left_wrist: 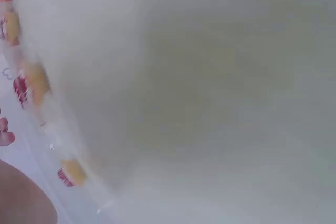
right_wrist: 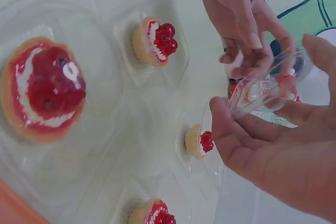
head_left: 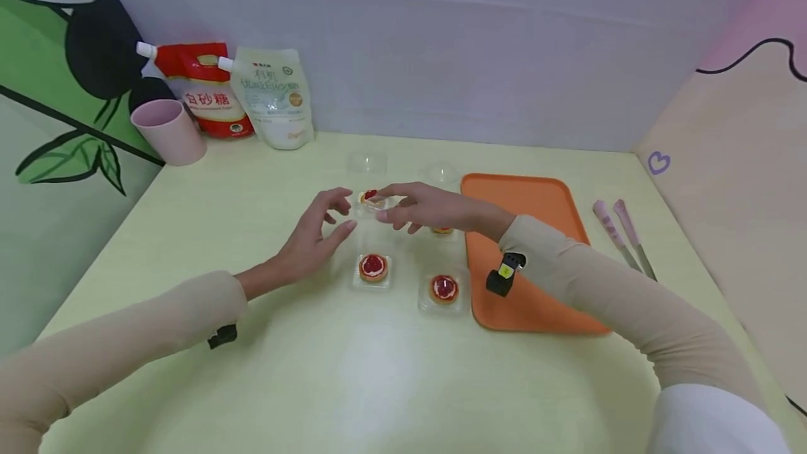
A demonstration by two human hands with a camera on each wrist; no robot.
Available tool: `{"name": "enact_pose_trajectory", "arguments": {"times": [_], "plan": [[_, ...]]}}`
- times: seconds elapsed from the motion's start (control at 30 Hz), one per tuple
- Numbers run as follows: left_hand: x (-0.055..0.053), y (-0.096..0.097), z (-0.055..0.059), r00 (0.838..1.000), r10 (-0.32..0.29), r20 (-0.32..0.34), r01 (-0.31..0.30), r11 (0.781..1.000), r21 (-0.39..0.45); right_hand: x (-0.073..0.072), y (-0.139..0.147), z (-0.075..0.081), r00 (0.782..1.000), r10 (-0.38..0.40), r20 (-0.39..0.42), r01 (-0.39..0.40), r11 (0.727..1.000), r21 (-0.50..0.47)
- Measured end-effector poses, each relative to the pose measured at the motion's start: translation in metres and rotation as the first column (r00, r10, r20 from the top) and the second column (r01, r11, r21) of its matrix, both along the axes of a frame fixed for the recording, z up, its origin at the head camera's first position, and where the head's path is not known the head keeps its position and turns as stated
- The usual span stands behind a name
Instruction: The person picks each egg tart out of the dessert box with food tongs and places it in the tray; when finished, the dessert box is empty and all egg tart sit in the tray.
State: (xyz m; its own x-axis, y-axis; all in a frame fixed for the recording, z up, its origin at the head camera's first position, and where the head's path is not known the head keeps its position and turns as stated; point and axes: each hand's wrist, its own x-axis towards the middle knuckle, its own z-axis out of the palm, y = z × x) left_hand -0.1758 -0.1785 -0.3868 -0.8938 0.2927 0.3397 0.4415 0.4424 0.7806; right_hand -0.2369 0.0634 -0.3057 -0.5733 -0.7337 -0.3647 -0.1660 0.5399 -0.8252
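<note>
A clear plastic lid (right_wrist: 260, 90) is between my two hands. My right hand (head_left: 429, 205) holds it between thumb and fingers, as the right wrist view shows. My left hand (head_left: 312, 233) has its curved fingers at the lid's other side, a fingertip overlapping the plastic. Below the hands a red-topped fruit tart (head_left: 370, 197) sits on a clear base, partly hidden by fingers. A second tart (head_left: 373, 267) stands on its base nearer me. To its right another tart (head_left: 444, 289) is under a clear cover. One more tart (head_left: 443, 230) is mostly hidden beneath my right hand.
Clear domes (head_left: 368, 162) stand at the back. An orange tray (head_left: 523, 191) lies to the right under my forearm, with two long-handled utensils (head_left: 608, 223) beyond it. Back left are a pink cup (head_left: 170, 135), a red pouch (head_left: 211, 93) and a pale green pouch (head_left: 274, 100).
</note>
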Motion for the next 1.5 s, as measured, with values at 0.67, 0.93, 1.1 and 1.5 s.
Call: {"name": "enact_pose_trajectory", "arguments": {"times": [0.67,0.93,1.1,1.5], "plan": [[-0.026,0.012,0.038,0.972,0.002,-0.234,-0.001,1.000,0.005,-0.011,-0.005,0.012,0.933,-0.107,0.344,0.181,0.965,-0.192],[-0.040,0.003,0.050,0.981,0.116,-0.153,-0.116,0.993,0.014,-0.023,-0.008,0.021,0.980,-0.134,0.150,0.164,0.965,-0.205],[-0.048,-0.005,0.055,0.985,0.171,-0.029,-0.169,0.984,0.062,-0.037,-0.016,0.019,0.980,-0.198,-0.012,0.191,0.958,-0.214],[-0.069,-0.028,0.056,0.921,0.309,0.238,-0.327,0.944,0.040,-0.071,-0.053,0.000,0.954,-0.274,-0.122,0.222,0.919,-0.326]]}}
